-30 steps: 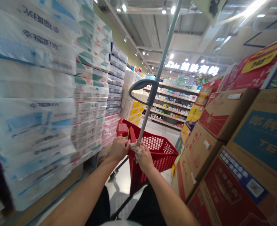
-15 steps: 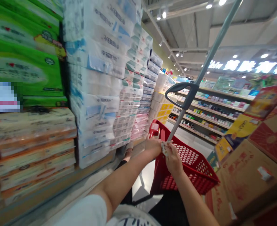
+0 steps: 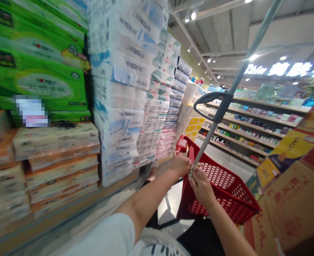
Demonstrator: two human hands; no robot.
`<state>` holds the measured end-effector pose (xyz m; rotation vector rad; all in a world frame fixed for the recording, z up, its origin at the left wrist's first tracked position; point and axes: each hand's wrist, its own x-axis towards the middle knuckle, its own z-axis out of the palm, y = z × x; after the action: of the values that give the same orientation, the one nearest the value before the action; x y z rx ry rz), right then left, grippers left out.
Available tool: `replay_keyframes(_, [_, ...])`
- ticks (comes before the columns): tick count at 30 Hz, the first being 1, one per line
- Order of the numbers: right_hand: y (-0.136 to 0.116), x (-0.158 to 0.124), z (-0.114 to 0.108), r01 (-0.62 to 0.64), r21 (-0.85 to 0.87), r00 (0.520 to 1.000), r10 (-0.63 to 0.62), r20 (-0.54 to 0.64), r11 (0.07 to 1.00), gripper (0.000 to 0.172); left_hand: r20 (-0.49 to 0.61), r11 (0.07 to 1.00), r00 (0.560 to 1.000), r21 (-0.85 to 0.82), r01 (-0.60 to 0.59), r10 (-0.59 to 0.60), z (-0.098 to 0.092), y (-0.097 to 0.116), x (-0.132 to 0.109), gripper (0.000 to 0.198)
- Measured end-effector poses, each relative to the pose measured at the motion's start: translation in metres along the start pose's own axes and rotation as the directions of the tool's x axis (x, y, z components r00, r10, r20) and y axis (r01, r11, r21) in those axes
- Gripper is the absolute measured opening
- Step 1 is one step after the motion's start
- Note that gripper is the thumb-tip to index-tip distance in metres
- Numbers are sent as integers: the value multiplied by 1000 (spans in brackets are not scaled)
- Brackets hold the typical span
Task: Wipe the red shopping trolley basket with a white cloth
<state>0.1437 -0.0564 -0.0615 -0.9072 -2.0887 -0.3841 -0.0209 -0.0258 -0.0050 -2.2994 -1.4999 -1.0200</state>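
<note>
A light-grey pole [image 3: 208, 137] with a dark grey loop handle [image 3: 212, 103] slants from the red shopping basket [image 3: 246, 204] to the upper right. At its lower end, a pale crumpled strip [image 3: 193, 170] sits between my hands. My left hand [image 3: 180, 164] is closed at the strip's left side, close to the basket's rim and red handle [image 3: 182, 145]. My right hand [image 3: 202, 186] has its fingers curled onto the strip from the right. The pole's lowest end is hidden behind my hands. Whether the strip is tied to the pole, I cannot tell.
Tall stacks of white tissue packs [image 3: 127, 85] and green tissue packs [image 3: 47, 78] line the left side. Cardboard boxes [image 3: 295, 199] rise at the right. Stocked shelves [image 3: 253, 128] stand behind the basket. A foot [image 3: 153, 170] shows beyond my left arm.
The whole view has shifted, with the stacks, basket and hands sitting slightly farther right in the picture. Both hands stay at the pale strip, with the right fingers slightly changed.
</note>
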Motion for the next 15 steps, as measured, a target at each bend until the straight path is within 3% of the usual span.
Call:
replay_keyframes(6, [4, 9, -1, 36, -16, 996, -37, -82, 999, 31, -26, 999, 999, -29, -26, 25, -1, -1, 0, 33])
replay_keyframes(8, [4, 20, -9, 78, -1, 995, -78, -56, 997, 30, -37, 998, 998, -43, -42, 41, -1, -1, 1, 33])
replay_keyframes(10, [4, 32, -17, 35, -1, 998, -35, -47, 999, 30, -80, 997, 995, -43, -63, 59, 0, -2, 2, 34])
replay_keyframes(15, [3, 39, -24, -62, -47, 986, 53, -160, 997, 31, -135, 997, 988, -14, -72, 70, 2, -3, 4, 34])
